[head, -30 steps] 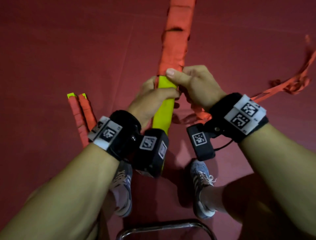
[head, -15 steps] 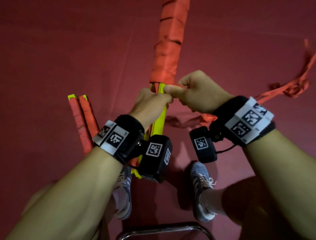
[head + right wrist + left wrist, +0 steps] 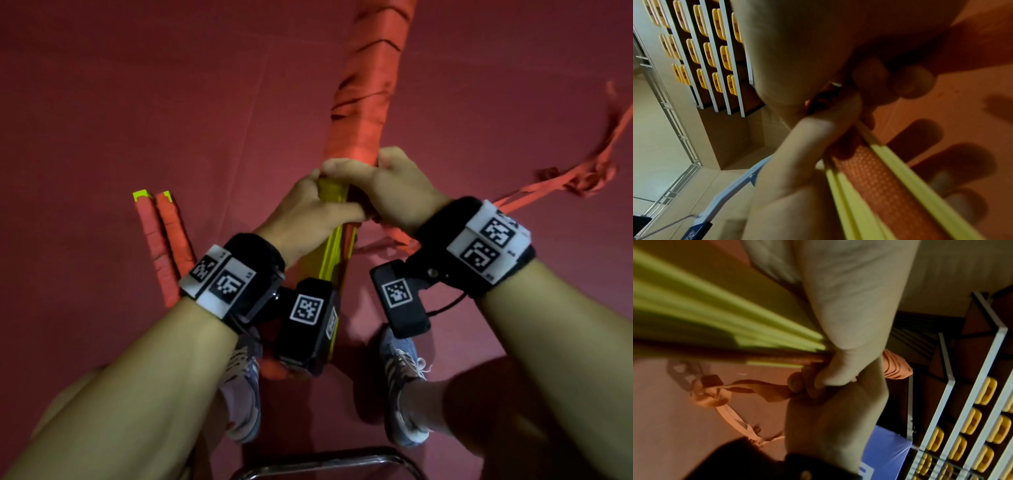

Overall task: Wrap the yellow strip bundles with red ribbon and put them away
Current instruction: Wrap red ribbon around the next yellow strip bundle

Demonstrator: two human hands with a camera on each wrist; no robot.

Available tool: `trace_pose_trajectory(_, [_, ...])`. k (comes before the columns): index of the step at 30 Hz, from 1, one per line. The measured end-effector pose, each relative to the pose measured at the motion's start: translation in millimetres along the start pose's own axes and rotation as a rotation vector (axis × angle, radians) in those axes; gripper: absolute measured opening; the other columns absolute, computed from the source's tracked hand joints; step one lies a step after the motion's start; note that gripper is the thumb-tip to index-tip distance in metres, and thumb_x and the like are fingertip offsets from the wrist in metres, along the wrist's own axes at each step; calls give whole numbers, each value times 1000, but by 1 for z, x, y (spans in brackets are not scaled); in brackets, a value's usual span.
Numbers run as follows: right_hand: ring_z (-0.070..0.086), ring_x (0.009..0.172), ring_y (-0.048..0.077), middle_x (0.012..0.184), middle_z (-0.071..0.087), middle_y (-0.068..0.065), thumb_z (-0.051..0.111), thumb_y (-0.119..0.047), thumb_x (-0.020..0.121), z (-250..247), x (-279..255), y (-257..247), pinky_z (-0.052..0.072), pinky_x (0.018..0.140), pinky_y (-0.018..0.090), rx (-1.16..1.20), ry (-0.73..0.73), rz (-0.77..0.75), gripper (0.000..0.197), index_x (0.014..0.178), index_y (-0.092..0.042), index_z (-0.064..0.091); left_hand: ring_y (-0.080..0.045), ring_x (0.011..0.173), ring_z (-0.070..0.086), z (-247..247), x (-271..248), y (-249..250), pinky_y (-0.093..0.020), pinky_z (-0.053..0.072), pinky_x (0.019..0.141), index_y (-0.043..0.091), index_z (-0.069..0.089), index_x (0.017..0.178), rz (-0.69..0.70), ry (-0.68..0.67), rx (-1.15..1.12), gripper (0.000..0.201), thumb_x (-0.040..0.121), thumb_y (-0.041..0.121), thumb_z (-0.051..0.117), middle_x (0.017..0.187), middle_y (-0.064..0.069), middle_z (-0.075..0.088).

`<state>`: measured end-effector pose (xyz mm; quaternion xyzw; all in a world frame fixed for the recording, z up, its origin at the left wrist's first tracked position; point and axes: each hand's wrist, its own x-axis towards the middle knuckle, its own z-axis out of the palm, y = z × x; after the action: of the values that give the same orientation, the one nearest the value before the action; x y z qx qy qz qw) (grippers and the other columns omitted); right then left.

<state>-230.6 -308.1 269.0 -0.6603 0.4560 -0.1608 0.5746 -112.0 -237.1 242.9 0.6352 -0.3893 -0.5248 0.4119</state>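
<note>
Two hands meet on half-wrapped bundle [image 3: 337, 255] over red floor [image 3: 137, 102]. Bare yellow strips clenched in left hand [image 3: 308, 212]; right hand [image 3: 387, 185] just beyond, touching it, fingers pinching ribbon [image 3: 363, 85] at wrap's edge. Bundle's far part covered in ribbon turns; loose tail trails right along floor. Pair of wrapped bundles [image 3: 164, 240] lies side by side on floor, left.

The yellow strip bundle [image 3: 337, 253] runs off the head view's top; a wrist camera [image 3: 306, 308] hides its near end; the red ribbon [image 3: 589, 171] trails blurred.
</note>
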Motion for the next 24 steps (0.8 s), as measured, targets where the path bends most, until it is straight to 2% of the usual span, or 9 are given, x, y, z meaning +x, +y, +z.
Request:
trace_pose_trajectory(3, [44, 39, 2, 44, 50, -11, 67, -20, 95, -2, -3, 1, 35, 42, 16, 46, -89, -41, 26, 73, -6, 67, -18, 67, 68, 0, -5, 1, -31, 56, 65, 15, 79, 78, -30, -67, -186, 11, 70, 12, 72, 73, -6, 73])
trace_pose_trajectory(7, [55, 63, 20, 67, 61, 4, 72, -14, 90, -4, 0, 3, 44, 60, 30, 155, -159, -109, 17, 74, -11, 66, -23, 67, 68, -4, -6, -1, -36, 58, 69, 12, 80, 79, -97, -79, -266, 22, 59, 22, 82, 78, -13, 71])
trace_pose_trajectory(9, [58, 68, 25, 71, 63, 9, 74, -18, 85, -6, 0, 6, 47, 64, 37, 182, -204, -138, 14, 77, -8, 67, -21, 67, 70, -5, -7, 3, -32, 60, 64, 10, 79, 79, -110, -77, -217, 12, 68, 11, 82, 77, -12, 73])
trace_pose_trajectory(11, [61, 60, 32, 67, 65, 16, 75, -21, 85, -7, -2, 6, 50, 59, 38, 170, -253, -148, 22, 75, -4, 66, -19, 65, 70, -6, -8, 6, -29, 58, 59, 4, 77, 84, -91, -67, -141, 9, 79, -2, 74, 74, -11, 73])
trace_pose_trajectory(13, [64, 54, 33, 63, 66, 20, 73, -30, 87, -10, -4, 3, 51, 52, 32, 141, -290, -133, 30, 73, -4, 66, -20, 60, 67, -6, -10, 7, -28, 55, 57, 7, 77, 76, -85, -31, -80, 5, 77, 3, 75, 67, -12, 70])
trace_pose_trajectory(15, [62, 47, 20, 57, 66, 10, 66, -43, 87, -14, -3, -1, 49, 46, 25, 24, -253, -103, 39, 69, -8, 66, -17, 58, 66, -8, -11, 8, -27, 53, 59, 12, 75, 66, -75, 30, -30, 6, 70, 15, 77, 63, -6, 69])
trace_pose_trajectory(18, [56, 43, 20, 53, 60, 4, 59, -72, 83, -12, 6, 5, 50, 45, 34, -231, -154, -62, 75, 72, 3, 65, -7, 53, 58, -13, -6, 4, -17, 42, 50, 9, 76, 68, -62, 198, 118, 14, 75, 19, 81, 58, 4, 65])
trace_pose_trajectory(21, [49, 42, 18, 53, 53, 5, 59, -67, 88, -6, 13, 13, 47, 47, 37, -280, -90, -52, 70, 68, 0, 61, -10, 53, 57, -13, -4, 1, -25, 43, 51, 7, 76, 70, -83, 261, 117, 15, 75, 21, 82, 59, 4, 64])
trace_pose_trajectory(24, [53, 56, 21, 62, 57, 4, 52, -82, 76, 8, 13, 12, 42, 54, 34, -387, 30, -14, 76, 67, -7, 56, -21, 66, 70, -10, -2, -4, -41, 53, 61, 9, 74, 75, -108, 314, 180, 32, 61, 36, 79, 71, -4, 73])
